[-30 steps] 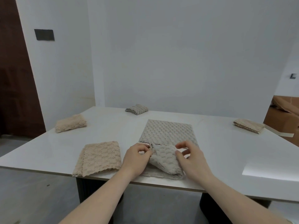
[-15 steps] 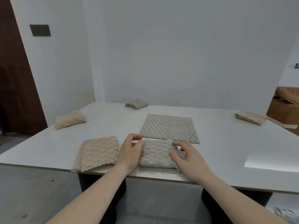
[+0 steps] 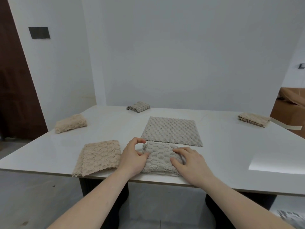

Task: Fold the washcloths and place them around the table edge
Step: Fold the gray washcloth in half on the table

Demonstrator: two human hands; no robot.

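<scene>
At the near table edge, the left hand pinches the folded grey cloth's left side while the right hand presses flat, fingers straight, on its right; letting go unevenly could let the plush fold spring open.

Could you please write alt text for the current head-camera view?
Both hands, left and right, rest on a folded grey washcloth at the white table's near edge. An unfolded grey cloth lies behind it.
</scene>
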